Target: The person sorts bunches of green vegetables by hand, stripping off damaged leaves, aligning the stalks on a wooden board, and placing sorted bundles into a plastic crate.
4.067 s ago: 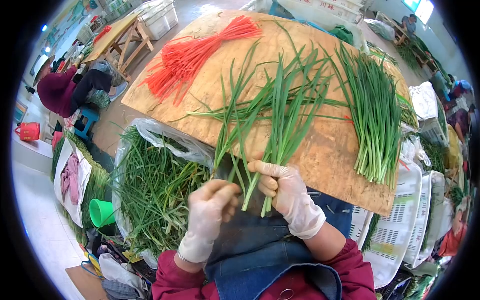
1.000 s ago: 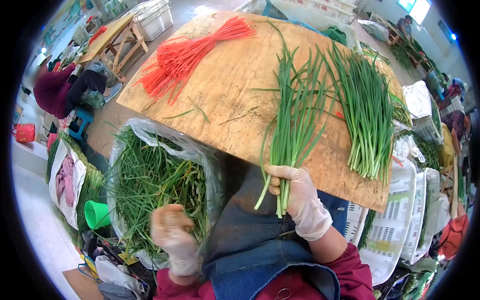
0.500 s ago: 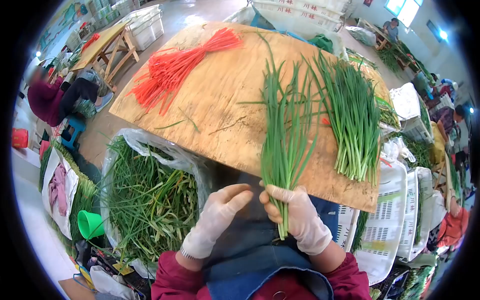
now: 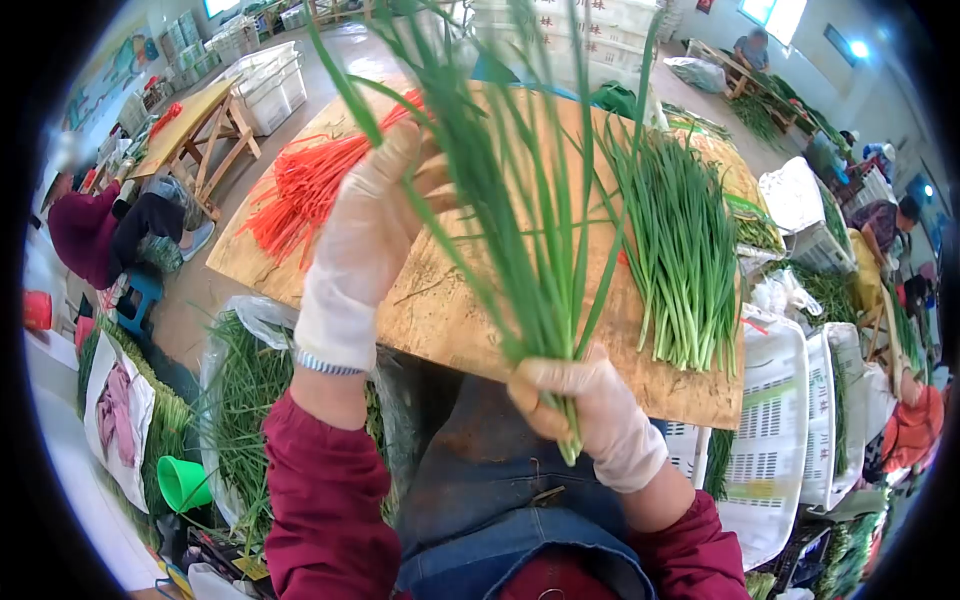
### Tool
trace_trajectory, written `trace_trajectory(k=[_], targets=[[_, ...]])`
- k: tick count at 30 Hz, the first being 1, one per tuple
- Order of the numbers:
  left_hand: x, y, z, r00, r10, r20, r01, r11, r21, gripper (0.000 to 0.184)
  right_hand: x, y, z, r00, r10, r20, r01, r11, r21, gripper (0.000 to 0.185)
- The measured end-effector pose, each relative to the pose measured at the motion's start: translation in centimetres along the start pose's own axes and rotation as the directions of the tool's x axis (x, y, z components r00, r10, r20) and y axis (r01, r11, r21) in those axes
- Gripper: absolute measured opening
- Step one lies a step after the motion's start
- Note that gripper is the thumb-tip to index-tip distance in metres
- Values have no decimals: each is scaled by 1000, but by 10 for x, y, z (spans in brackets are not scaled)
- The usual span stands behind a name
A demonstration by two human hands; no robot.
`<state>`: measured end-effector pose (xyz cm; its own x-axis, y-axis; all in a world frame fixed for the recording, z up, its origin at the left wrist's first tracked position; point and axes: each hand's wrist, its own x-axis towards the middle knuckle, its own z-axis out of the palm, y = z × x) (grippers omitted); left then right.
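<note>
My right hand [image 4: 595,405], in a thin whitish glove, is closed round the lower stalks of a bunch of garlic chives [image 4: 490,190]. The bunch is raised in front of me, its leaves fanning upward and the cut ends poking out below my fist. My left hand [image 4: 365,225], gloved too, is lifted beside the leaves on their left. Its thumb and fingers are apart, and a few leaves pass close to or against it; contact is hard to judge. A larger pile of garlic chives [image 4: 685,250] lies on the wooden board [image 4: 440,290], right of the held bunch.
Red ties [image 4: 300,190] lie in a heap at the board's left. Below the board's left edge stands a clear plastic bag [image 4: 235,390] full of loose greens. White crates [image 4: 765,430] stand at the right, and a green cup [image 4: 182,484] at lower left. Other people sit farther off.
My left hand has risen from below the board's edge to beside the leaves. The bunch in my right hand has lifted off the board toward me, its leaves tilting left.
</note>
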<state>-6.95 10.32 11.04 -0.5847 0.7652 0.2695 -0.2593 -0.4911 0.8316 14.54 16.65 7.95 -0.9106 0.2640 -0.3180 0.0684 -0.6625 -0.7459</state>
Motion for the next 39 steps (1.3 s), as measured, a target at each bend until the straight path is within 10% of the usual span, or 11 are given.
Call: trace_trajectory(k=[5,7,9,17,20,30,32,34,37,39], targets=[[5,-96,-33,928,-173,-329,314,840,443,54,37,20,-74,975,194,-105,-127,881,455,12],[9,-132,-34,972,174,-159,76,411,908,37,33,15,-79,981,180,-70,-130,883,451,18],[12,-143,-25,982,187,1,-22,112,993,29,31,8,-80,987,157,-19,-131,880,457,21],[25,-148,-13,839,367,402,-362,-176,916,18,34,-51,-55,993,-41,108,-18,870,493,23],[26,-146,-25,928,47,369,-340,-292,894,19,44,-62,-45,993,-53,107,-2,887,461,20],[-159,-20,-118,955,260,-143,290,-712,640,3,59,-21,-35,980,169,106,-194,931,310,15],[-175,-5,-100,923,326,-206,361,-541,760,4,61,-2,-31,972,186,142,-224,912,343,14],[-171,-3,-62,926,210,-313,314,31,949,15,58,14,-20,972,203,122,-233,908,349,14],[-151,-14,-12,896,-185,-403,428,600,676,26,52,42,-17,959,232,164,-276,899,340,17],[-140,-23,-3,844,-402,-354,529,736,424,31,46,53,-16,952,230,201,-289,891,349,22]])
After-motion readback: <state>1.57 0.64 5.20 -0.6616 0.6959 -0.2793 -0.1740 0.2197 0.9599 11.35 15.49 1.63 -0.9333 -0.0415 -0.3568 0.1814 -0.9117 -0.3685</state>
